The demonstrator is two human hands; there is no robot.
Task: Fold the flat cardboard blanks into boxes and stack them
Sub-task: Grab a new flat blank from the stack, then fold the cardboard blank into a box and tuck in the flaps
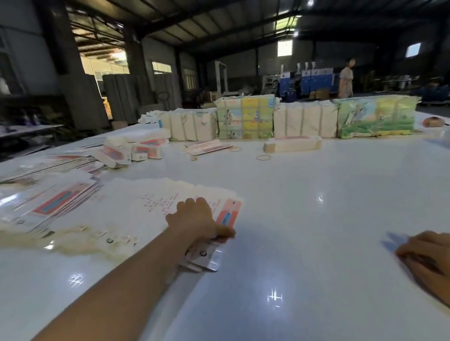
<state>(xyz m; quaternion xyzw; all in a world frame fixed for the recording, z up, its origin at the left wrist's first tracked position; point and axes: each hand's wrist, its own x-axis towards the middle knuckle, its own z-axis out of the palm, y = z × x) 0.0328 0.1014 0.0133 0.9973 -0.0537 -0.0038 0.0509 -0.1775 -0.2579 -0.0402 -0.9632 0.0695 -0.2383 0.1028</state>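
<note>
A fanned spread of flat cardboard blanks (151, 203), white with red dots and pink-and-blue print, lies across the left-centre of the white table (304, 231). My left hand (195, 221) reaches out and grips the nearest blank (228, 214) at the spread's right end, thumb under its edge, with the blank's lower flaps sticking out below my wrist. My right hand (438, 264) rests on the table at the lower right, blurred, fingers relaxed and holding nothing. Folded boxes (136, 147) sit in a small pile at the far left.
More flat blanks (46, 203) cover the left side. Tied bundles of blanks (303, 118) and printed packs (245, 119) line the far edge. A single box (291, 143) and rubber bands (263, 157) lie mid-table. A person (346, 78) stands far back.
</note>
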